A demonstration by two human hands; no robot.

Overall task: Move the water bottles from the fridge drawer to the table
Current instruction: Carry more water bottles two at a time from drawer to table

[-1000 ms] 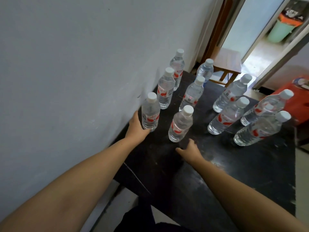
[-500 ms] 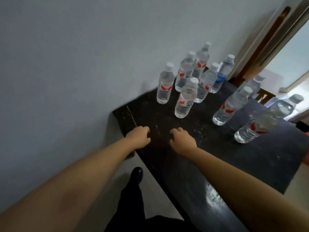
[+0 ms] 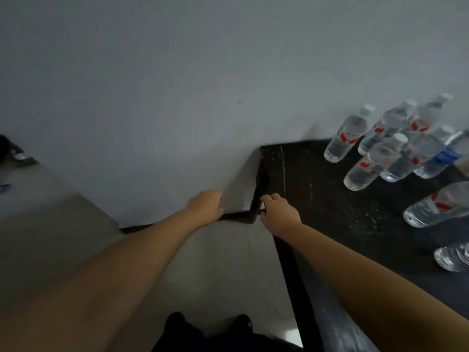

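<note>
A pale wall (image 3: 177, 72) fills the upper half of the frame, with light floor (image 3: 228, 262) below it at centre. The black table (image 3: 342, 199) runs from the middle right down to the lower right edge. Both bare forearms reach up from the bottom. The left hand (image 3: 206, 205) sits at centre, off the table's corner, over the wall base, fingers loosely curled and holding nothing. The right hand (image 3: 278, 215) lies just right of it at the table's near corner, fingers curled loosely, also holding nothing; whether it touches the edge cannot be told.

Half a second ago both hands were over the tabletop and the bottles stood upper centre; now the view has swung left, so the hands are at the table's corner and the water bottles (image 3: 365, 163) cluster upright at the upper right edge, on the table, well apart from both hands. Two dark shoes (image 3: 177, 323) show at bottom centre.
</note>
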